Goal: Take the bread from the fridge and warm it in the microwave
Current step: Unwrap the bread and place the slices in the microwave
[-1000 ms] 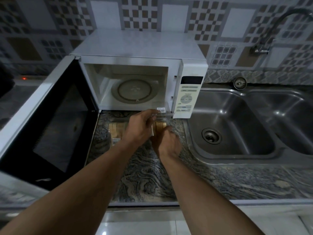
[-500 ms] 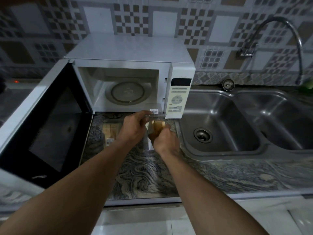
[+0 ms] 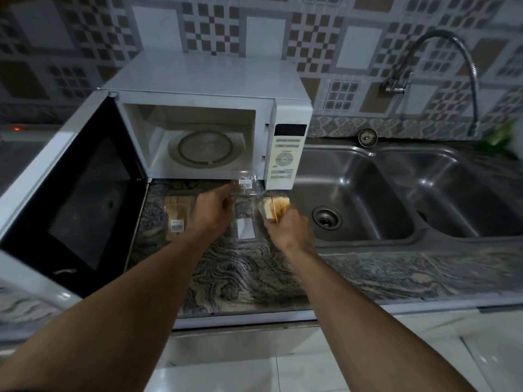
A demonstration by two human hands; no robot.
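Observation:
A white microwave (image 3: pixel 288 154) stands on the counter with its door (image 3: pixel 70 199) swung wide to the left; its glass turntable (image 3: pixel 205 149) is bare. In front of it my left hand (image 3: pixel 210 213) grips a clear plastic bread bag (image 3: pixel 246 188) with a barcode label, lifted off the counter. My right hand (image 3: pixel 288 230) holds several slices of bread (image 3: pixel 276 207) just right of the bag. A second packet of sliced bread (image 3: pixel 178 213) lies on the counter left of my left hand.
A double steel sink (image 3: pixel 368 193) lies right of the microwave, with a curved tap (image 3: pixel 441 66) above it. The marbled stone counter (image 3: pixel 254 278) runs to a front edge near me. A small white card (image 3: pixel 245 228) lies between my hands.
My hands have drawn apart: the right one has pulled the bread slices rightward out of the bag, while the left hand lifts the clear bag. The view has tilted up slightly.

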